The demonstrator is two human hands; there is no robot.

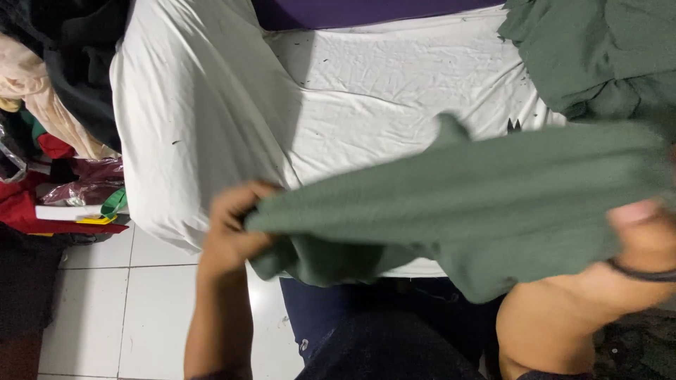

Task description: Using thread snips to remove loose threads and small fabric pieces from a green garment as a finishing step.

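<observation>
A green garment (465, 204) is stretched between my two hands in front of me, blurred by motion. My left hand (232, 229) grips its left end, fingers curled into the bunched cloth. At the right edge my right hand (644, 232) holds the other end, thumb on top, with a dark band around the wrist. The garment hangs over the near edge of a bed covered by a white sheet (366, 91). More green cloth (598, 56) lies piled on the bed's far right corner.
A heap of mixed clothes (49, 77) in black, cream and red is stacked at the left. White floor tiles (134, 309) show below it. A purple strip (352, 10) runs along the bed's far side. My dark trousers (380, 338) fill the bottom centre.
</observation>
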